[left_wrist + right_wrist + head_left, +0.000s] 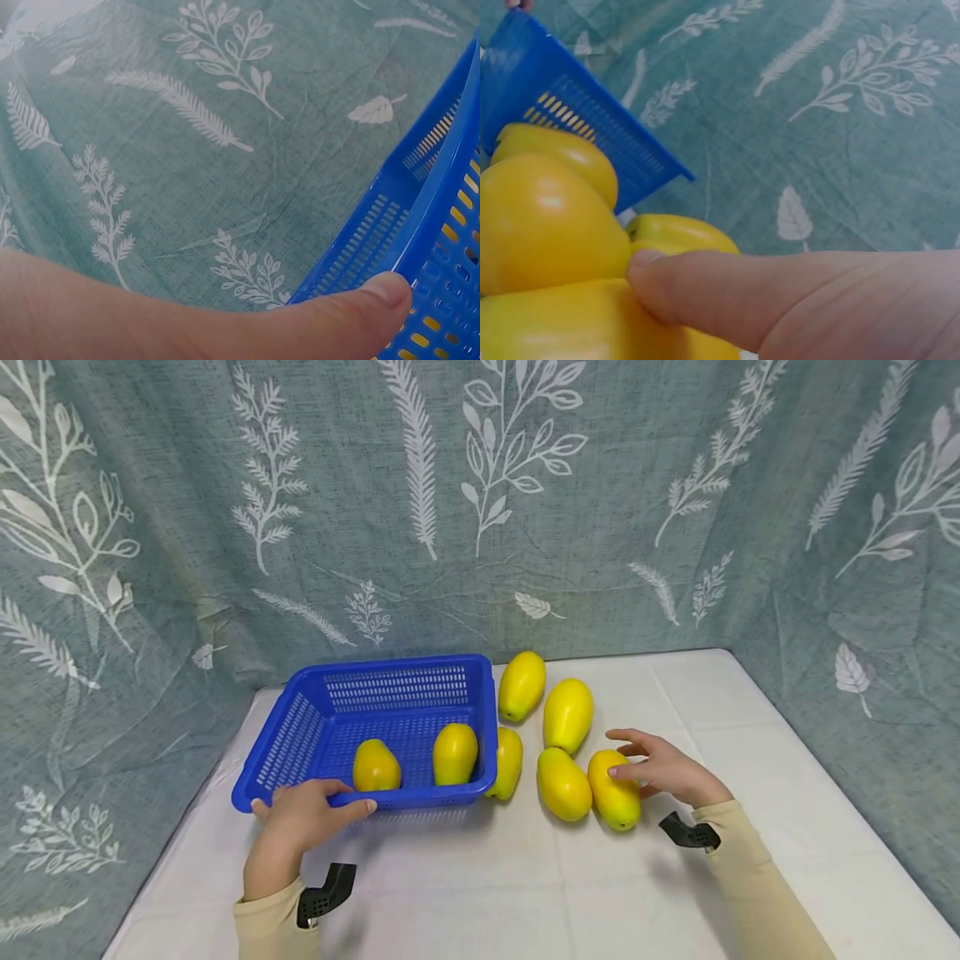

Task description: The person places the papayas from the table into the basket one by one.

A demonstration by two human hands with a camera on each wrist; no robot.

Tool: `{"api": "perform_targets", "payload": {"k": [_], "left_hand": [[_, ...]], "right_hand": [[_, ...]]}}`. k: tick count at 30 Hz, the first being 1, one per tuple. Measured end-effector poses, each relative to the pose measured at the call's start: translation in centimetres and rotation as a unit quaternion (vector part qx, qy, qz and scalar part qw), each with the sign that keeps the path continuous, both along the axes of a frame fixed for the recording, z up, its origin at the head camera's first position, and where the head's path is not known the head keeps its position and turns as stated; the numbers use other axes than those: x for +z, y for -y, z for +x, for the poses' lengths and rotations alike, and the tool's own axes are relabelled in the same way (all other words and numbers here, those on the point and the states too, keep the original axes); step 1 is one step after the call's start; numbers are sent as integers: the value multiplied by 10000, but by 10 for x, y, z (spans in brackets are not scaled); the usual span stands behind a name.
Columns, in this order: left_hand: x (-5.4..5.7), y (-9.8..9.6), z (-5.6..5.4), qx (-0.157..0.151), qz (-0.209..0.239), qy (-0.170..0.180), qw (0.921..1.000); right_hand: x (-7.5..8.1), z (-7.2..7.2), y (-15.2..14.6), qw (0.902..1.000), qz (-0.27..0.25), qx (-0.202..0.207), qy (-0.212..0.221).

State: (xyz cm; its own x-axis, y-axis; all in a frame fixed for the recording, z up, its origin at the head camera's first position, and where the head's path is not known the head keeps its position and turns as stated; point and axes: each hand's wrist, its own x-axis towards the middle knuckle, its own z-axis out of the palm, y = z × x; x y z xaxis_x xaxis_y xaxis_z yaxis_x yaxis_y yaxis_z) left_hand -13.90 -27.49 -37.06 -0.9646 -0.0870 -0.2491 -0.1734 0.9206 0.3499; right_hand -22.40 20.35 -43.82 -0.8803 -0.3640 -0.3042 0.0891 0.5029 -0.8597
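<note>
A blue plastic basket stands on the table with two yellow mangoes inside, one mango left of the other mango. My left hand grips its front rim near the left corner; in the left wrist view the thumb lies against the outer wall. Right of the basket, my right hand is over the nearest mango, fingers spread and thumb touching or just above its skin. The right wrist view shows the thumb at this mango; the other fingers are hidden there.
Close beside that fruit lies another mango. Behind are two more, a mango and a mango. One mango sits against the basket's right wall. A patterned green curtain surrounds the white-covered table.
</note>
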Motion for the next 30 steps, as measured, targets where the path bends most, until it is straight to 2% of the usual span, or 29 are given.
{"api": "perform_targets", "payload": {"k": [9, 19, 23, 26, 30], "left_hand": [[0, 1, 2, -12, -58, -94, 9999], [-1, 3, 4, 56, -2, -25, 10000], [-1, 0, 4, 37, 66, -101, 9999], [1, -2, 3, 9, 119, -177, 9998], [2, 1, 4, 72, 147, -154, 9997]], "right_hand": [[-3, 2, 7, 9997, 186, 116, -110], [0, 5, 0, 9997, -29, 139, -202], [13, 3, -10, 9993, -72, -57, -366], [30, -1, -12, 9980, -192, -249, -542], [60, -15, 12, 9948, -563, -393, -757]]}}
